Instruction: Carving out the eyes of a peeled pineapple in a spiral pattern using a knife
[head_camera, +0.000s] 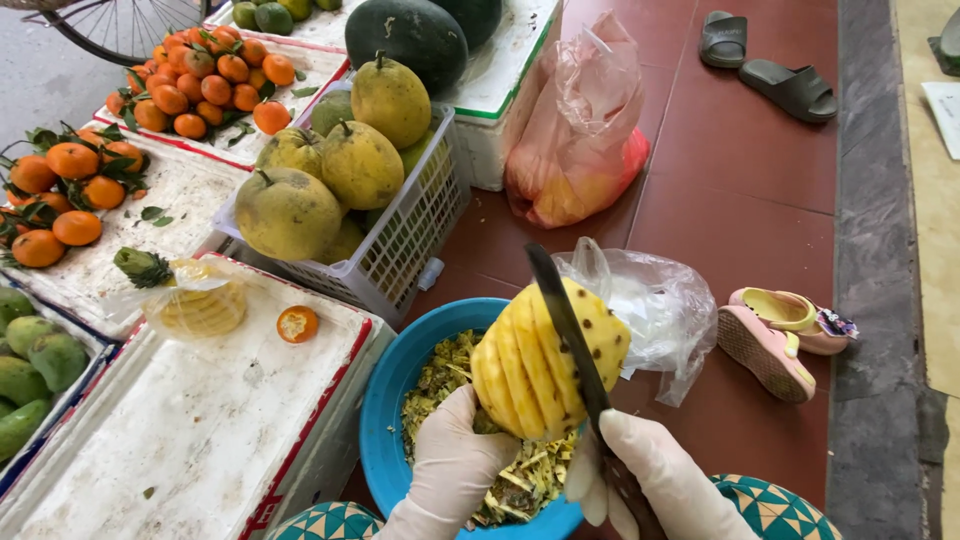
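Observation:
A peeled yellow pineapple (545, 365) with spiral grooves is held over a blue basin (385, 400) full of pineapple peelings. My left hand (455, 465), in a white glove, grips the pineapple from below. In its white glove, my right hand (650, 475) holds a long dark knife (565, 320) whose blade lies across the fruit's side, tip pointing up and away.
A white basket of pomelos (330, 175) stands behind the basin. Foam boxes hold tangerines (200, 80), a bagged peeled pineapple (195, 295), half a tangerine (297, 323) and green mangoes (30, 365). Plastic bags (580, 130), watermelons (415, 35), small pink shoes (775, 330) and sandals (765, 60) lie on the red tiled floor.

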